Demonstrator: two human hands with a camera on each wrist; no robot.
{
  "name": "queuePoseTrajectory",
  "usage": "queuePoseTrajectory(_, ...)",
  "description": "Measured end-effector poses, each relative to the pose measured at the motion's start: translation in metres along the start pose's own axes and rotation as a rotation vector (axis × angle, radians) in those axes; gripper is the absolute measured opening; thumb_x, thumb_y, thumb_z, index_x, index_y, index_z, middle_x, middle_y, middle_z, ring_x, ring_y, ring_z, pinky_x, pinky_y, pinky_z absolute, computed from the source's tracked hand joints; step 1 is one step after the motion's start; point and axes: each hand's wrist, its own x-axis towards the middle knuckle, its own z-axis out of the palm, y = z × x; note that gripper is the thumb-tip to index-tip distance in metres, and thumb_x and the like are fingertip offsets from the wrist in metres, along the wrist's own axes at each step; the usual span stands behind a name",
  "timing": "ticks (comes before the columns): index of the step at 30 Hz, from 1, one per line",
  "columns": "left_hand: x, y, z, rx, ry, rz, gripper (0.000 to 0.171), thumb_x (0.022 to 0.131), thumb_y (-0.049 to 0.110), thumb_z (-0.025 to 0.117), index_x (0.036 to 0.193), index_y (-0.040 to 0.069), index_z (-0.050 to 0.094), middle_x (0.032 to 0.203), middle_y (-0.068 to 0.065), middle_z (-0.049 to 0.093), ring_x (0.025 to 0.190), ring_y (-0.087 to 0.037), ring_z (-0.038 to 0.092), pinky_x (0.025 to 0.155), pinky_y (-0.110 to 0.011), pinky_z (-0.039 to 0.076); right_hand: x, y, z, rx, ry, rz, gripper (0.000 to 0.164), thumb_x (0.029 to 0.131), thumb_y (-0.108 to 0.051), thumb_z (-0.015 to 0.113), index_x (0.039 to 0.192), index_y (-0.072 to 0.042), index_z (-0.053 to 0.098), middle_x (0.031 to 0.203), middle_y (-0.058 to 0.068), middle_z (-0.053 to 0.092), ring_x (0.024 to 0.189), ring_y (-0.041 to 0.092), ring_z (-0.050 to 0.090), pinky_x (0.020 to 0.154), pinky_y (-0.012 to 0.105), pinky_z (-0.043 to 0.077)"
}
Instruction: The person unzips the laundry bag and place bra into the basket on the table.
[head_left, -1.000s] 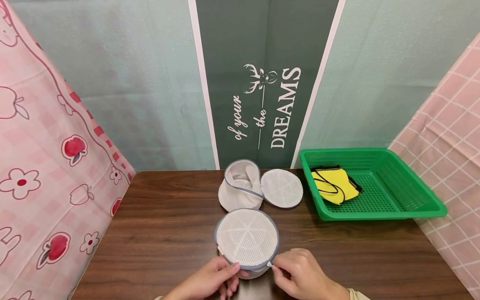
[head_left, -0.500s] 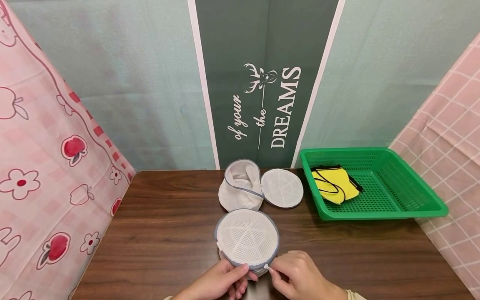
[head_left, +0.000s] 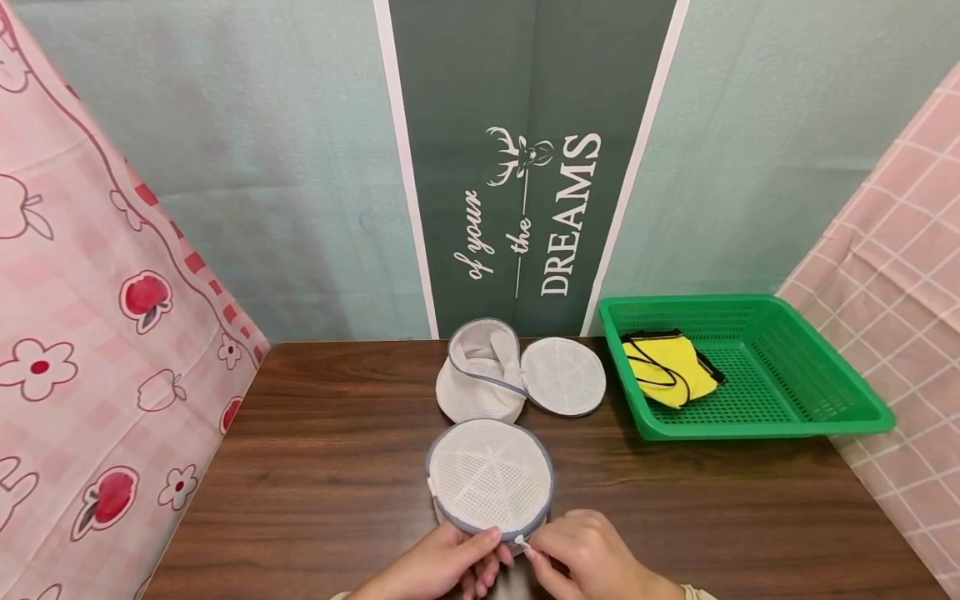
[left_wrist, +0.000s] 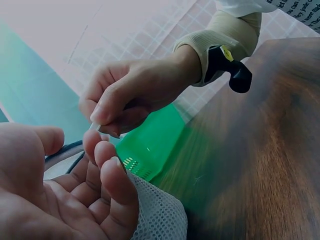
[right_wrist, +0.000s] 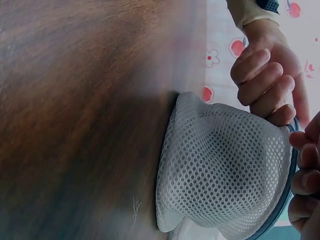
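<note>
A round white mesh laundry bag [head_left: 491,475] with a grey-blue zipped rim stands near the table's front, its lid lying over the top. My left hand [head_left: 450,558] pinches the front of that rim, thumb on the lid and the fingers curled below. Just to its right, my right hand [head_left: 588,554] pinches a small white zipper pull [head_left: 521,541]. From the right wrist view, the mesh side [right_wrist: 215,165] of the bag looks slack and dented. Behind it sits a second white mesh bag [head_left: 480,392], unzipped, with its round lid [head_left: 564,377] folded out to the right.
At the back right is a green plastic basket [head_left: 750,429] with a folded yellow cloth item with black trim and cord [head_left: 671,367] inside. The brown wooden table [head_left: 337,450] meets a green fabric backdrop [head_left: 300,208] at its far edge. Pink curtains flank both sides.
My right hand has drawn the zipper pull leftward along the front rim, towards my left thumb. My left hand has slid a little right on the rim. The near bag has shifted slightly left.
</note>
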Motion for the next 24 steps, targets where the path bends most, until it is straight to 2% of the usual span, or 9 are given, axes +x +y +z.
queuePoseTrajectory(6, -0.0011, -0.001, -0.0006, -0.02, 0.022, 0.006, 0.054, 0.11, 0.026, 0.043, 0.104, -0.027, 0.049, 0.072, 0.004, 0.056, 0.062, 0.001, 0.053, 0.052, -0.012, 0.043, 0.0009, -0.0009, 0.0019, 0.003, 0.007, -0.016, 0.021, 0.098, -0.015, 0.063, 0.079, -0.021, 0.061, 0.064, -0.015, 0.051, 0.059, -0.009, 0.04, 0.057, 0.004, 0.03)
queuePoseTrajectory(10, -0.0009, -0.0024, -0.0011, -0.052, 0.03, 0.015, 0.052, 0.11, 0.024, 0.043, 0.102, -0.028, 0.046, 0.073, 0.004, 0.055, 0.062, 0.001, 0.051, 0.052, -0.013, 0.043, 0.0021, -0.0013, 0.0021, -0.01, 0.008, -0.027, 0.021, 0.1, -0.017, 0.061, 0.079, -0.021, 0.061, 0.065, -0.016, 0.051, 0.059, -0.008, 0.042, 0.057, 0.004, 0.031)
queuePoseTrajectory(24, -0.0019, -0.0032, -0.0008, -0.087, 0.069, -0.013, 0.05, 0.109, 0.02, 0.045, 0.097, -0.029, 0.043, 0.069, 0.006, 0.052, 0.058, 0.001, 0.049, 0.05, -0.012, 0.043, 0.0042, -0.001, 0.0015, -0.005, -0.005, -0.027, 0.024, 0.1, -0.017, 0.058, 0.077, -0.021, 0.06, 0.065, -0.015, 0.051, 0.059, -0.008, 0.041, 0.057, 0.004, 0.03)
